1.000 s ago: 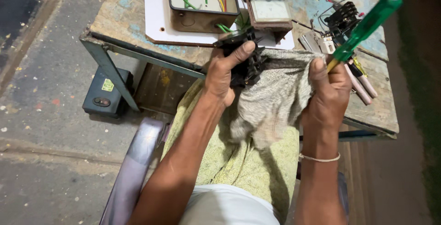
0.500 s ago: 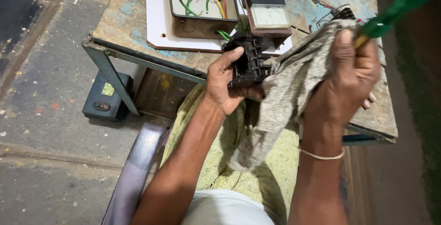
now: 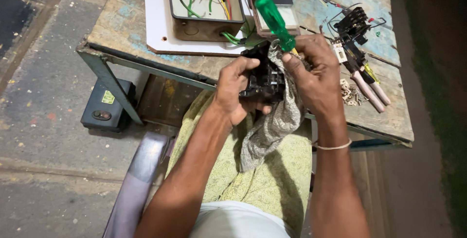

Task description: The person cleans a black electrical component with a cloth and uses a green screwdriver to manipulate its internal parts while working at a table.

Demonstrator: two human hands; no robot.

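Here, the left hand [image 3: 233, 92] grips a black electrical part [image 3: 262, 75] while the right hand [image 3: 316, 75], just beside it, clasps a green-handled screwdriver [image 3: 273, 20] and a grey rag [image 3: 272, 121].

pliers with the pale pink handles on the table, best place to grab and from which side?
Grip the pliers with pale pink handles by the two handles, coming from the near right table edge. The handles point toward that edge and lie bare on the worn wooden table, while the jaw end is tucked among the black electrical part with wires and small loose pieces. Probably easiest for the right hand.
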